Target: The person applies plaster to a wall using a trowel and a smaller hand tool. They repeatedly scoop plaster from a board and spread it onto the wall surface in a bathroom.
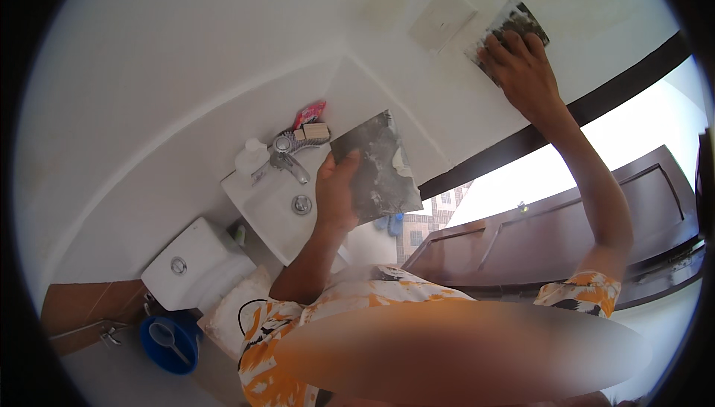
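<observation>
My left hand (pixel 337 192) grips a flat grey plate (pixel 376 169) by its left edge, thumb on top. White putty is smeared over its face, with a thicker lump by the right edge. Raised to the upper right, my right hand (pixel 525 75) has its fingers spread over a thin flat scraper blade (pixel 515 14), which lies against or very close to the white wall (pixel 424 79). Dark and whitish patches mark the blade. Just left of it sits a square white cover plate (pixel 442 18) on the wall.
Below the left hand is a white washbasin (pixel 261 206) with a chrome tap (pixel 287 157), a brush (pixel 316 135) and a pink packet (pixel 310 113). A toilet cistern (pixel 197 265) and blue bucket (pixel 158 358) stand lower left. A dark frame (pixel 506 154) and brown door (pixel 551 236) are at right.
</observation>
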The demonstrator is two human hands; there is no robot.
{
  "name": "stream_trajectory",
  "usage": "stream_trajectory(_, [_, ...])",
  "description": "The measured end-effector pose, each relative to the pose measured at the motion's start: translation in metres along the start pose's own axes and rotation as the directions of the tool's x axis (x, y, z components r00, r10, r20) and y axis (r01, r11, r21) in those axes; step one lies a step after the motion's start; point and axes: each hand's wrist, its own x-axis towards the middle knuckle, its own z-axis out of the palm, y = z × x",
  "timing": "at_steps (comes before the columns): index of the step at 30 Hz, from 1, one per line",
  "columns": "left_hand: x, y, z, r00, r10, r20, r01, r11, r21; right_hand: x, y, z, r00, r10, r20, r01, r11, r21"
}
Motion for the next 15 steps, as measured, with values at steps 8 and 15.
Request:
stream_trajectory(8, [-0.008,0.004,-0.007,0.999,0.038,-0.034,-0.040,0.998,-0.041,-0.006,-0.024,0.017,0.986,0.042,-0.159,-0.027,0.995,0.096])
stream_trajectory(15, [-0.006,0.003,-0.010,1.000,0.013,-0.027,-0.014,1.000,-0.024,-0.003,-0.029,-0.008,0.984,0.008,0.181,0.004,0.998,-0.066])
